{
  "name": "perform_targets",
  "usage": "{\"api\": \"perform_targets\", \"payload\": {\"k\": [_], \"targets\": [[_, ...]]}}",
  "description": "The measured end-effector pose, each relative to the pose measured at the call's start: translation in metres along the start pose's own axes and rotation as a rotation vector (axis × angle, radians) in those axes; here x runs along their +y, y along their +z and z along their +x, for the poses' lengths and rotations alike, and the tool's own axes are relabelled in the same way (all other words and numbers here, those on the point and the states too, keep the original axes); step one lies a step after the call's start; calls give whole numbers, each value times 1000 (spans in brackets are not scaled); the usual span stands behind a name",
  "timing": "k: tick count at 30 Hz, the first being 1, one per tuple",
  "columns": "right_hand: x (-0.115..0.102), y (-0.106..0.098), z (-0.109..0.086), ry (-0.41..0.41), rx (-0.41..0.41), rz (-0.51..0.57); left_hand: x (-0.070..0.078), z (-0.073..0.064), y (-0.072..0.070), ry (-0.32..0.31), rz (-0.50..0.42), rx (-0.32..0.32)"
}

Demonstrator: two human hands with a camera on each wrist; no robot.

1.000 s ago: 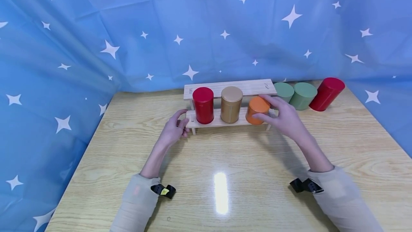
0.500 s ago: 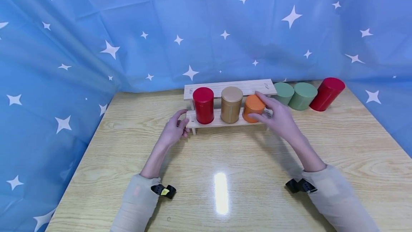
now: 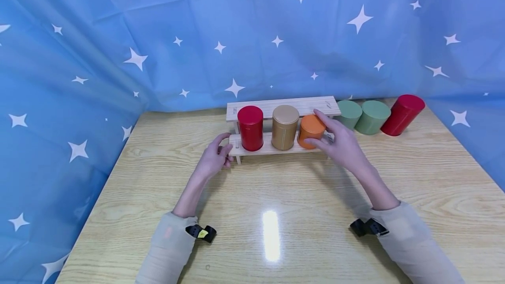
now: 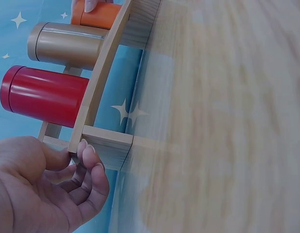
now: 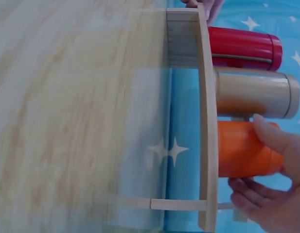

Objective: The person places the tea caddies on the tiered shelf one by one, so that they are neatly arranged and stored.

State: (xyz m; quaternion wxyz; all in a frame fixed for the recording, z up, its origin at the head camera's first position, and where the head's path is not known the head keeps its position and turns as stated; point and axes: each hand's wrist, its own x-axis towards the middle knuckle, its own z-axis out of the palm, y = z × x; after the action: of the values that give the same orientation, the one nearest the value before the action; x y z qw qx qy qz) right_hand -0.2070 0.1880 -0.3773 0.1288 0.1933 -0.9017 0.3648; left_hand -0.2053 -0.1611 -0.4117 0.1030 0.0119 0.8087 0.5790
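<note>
A two-step wooden rack [image 3: 292,106] stands at the back of the table. My left hand [image 3: 213,159] pinches the left end of its lower step, thumb above and curled fingers below, as the left wrist view shows. On that step, a red tin [image 3: 251,131] is at the left and a gold tin [image 3: 285,130] is in the middle. My right hand [image 3: 344,144] holds a shorter orange tin [image 5: 242,148] upright at the right, thumb on one side and fingers around the other. The orange tin sits on the step, close beside the gold one.
Right of the rack, two green tins [image 3: 371,117] and a taller red tin [image 3: 402,115] stand on the wooden table [image 3: 221,240]. A blue star-patterned cloth [image 3: 189,38] hangs behind and along the left side.
My right hand has shifted the orange tin left along the lower step, closer to the gold tin, and then held still. The left hand has stayed at the rack's end.
</note>
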Motion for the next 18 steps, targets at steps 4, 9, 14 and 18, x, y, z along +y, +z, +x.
{"api": "perform_targets", "payload": {"k": [4, 9, 14, 18], "targets": [[-1, -6, 0, -19, -12, 10, 0, 0, 0, 0, 2, -1], [-2, -18, 0, -21, -26, 26, 0, 0, -1, 4, -3, -4], [-2, -29, -1, -5, -32, 34, 0, -1, -1, 5, -9, -11], [1, -39, -1, 24, -10, 37, 1, -1, -1, 2, -7, -12]]}}
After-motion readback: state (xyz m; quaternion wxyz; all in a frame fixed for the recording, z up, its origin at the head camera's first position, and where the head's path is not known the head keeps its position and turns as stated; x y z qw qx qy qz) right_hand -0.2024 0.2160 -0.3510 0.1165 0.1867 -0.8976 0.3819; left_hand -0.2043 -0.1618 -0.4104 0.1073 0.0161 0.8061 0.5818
